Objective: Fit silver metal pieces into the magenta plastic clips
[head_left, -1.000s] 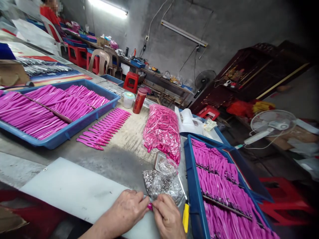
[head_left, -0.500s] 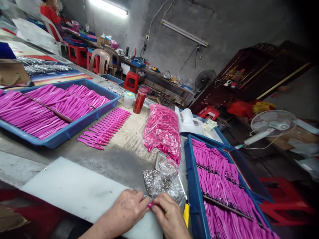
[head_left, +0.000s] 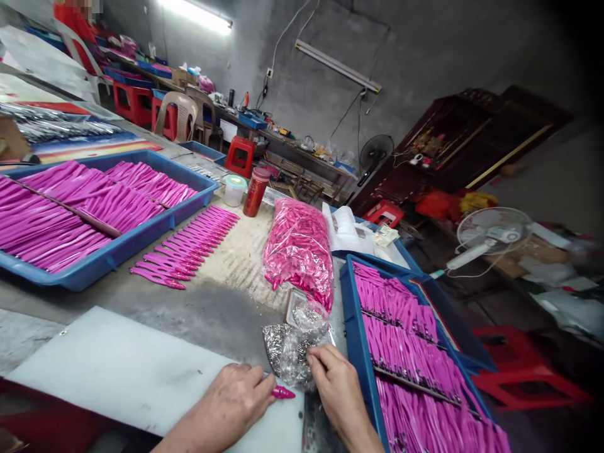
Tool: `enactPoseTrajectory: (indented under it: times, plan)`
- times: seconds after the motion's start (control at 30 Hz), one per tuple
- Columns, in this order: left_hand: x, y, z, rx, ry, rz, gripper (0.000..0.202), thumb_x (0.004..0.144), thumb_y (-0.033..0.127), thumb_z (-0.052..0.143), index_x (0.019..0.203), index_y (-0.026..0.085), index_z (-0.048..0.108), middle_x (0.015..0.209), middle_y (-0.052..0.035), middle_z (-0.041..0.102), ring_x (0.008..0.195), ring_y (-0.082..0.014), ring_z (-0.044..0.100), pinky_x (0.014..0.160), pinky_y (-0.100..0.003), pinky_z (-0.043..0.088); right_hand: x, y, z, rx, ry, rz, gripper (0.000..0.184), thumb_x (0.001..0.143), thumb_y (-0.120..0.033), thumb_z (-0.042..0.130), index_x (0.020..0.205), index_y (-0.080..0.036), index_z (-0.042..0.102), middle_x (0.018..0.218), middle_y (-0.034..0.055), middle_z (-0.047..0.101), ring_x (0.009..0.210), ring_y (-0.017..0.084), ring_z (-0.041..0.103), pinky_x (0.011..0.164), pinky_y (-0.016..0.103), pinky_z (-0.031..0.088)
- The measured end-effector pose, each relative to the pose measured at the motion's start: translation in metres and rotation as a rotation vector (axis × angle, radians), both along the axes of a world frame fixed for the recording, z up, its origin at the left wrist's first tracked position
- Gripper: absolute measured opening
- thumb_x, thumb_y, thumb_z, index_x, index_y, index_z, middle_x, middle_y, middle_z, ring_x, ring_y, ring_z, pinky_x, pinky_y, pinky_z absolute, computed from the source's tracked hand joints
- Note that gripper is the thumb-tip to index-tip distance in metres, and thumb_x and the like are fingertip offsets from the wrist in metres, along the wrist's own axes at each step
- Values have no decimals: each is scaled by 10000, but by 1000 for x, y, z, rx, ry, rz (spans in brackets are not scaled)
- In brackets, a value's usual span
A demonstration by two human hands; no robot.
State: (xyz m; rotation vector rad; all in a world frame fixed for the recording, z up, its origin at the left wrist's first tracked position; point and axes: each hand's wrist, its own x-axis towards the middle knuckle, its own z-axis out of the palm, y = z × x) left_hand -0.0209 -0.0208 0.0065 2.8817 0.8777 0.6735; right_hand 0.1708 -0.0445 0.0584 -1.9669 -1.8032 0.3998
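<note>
My left hand (head_left: 240,395) rests on a white board (head_left: 136,362), its fingers closed around a glossy pink pointed plastic piece (head_left: 284,392) whose tip sticks out to the right. My right hand (head_left: 338,384) is at the open clear bag of small silver metal parts (head_left: 276,345), thumb and fingertips pinched together at its right side. Whatever those fingertips hold is too small to make out. Behind this bag stands a larger clear bag filled with pink pieces (head_left: 298,251).
A row of pink handles (head_left: 189,245) lies on the table. Blue trays of pink handles stand at left (head_left: 189,207) and right (head_left: 352,327). A red bottle (head_left: 256,192) and a lidded tub (head_left: 234,190) are farther back. Another person (head_left: 78,25) sits far left.
My right hand has left the pink piece and moved up and right to the bag of metal parts. My left hand keeps the piece, now more exposed. The view has shifted slightly.
</note>
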Motion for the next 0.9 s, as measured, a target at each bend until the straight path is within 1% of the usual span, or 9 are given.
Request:
enactPoseTrajectory:
  times: [0.13,0.23,0.4,0.53,0.67,0.9]
  plan:
    - [-1,1,-1,11,-7,-11,66,839,212,526,788,215,484,631,32,549,515,-159,561,480,-267,381,-2,13,4,-164,-299,38,255,843,-135,431,756,-196,664,754,40,646,746,175,621,658,248,429]
    - [-1,2,-1,10,-20,-22,76,853,205,498,778,210,484,624,27,550,506,-154,557,474,-265,379,-5,18,4,-237,-426,73,264,826,-98,445,745,-201,675,778,45,666,773,177,634,650,242,414]
    - [0,3,0,15,-30,-32,95,861,203,478,766,210,482,617,24,546,492,-167,558,456,-282,385,-9,22,4,-282,-486,104,259,798,-103,462,706,-197,686,783,70,687,759,208,646,590,265,381]
    - [0,3,0,1,-31,-32,98,867,202,466,771,210,483,623,25,544,497,-166,561,461,-281,395,-13,27,4,-319,-527,90,268,788,-107,445,702,-174,690,786,100,694,740,221,649,562,275,363]
    - [-1,3,-1,1,-33,-43,84,859,194,478,776,208,487,623,22,546,496,-167,560,457,-281,403,-16,30,2,-347,-540,65,263,777,-101,435,726,-155,687,793,109,689,739,219,645,579,276,371]
    - [-1,1,-1,-13,-12,-33,64,830,193,533,786,213,491,635,27,546,508,-179,569,461,-294,419,-12,26,2,-349,-509,59,269,816,-111,403,794,-170,665,854,75,675,827,198,626,658,265,386]
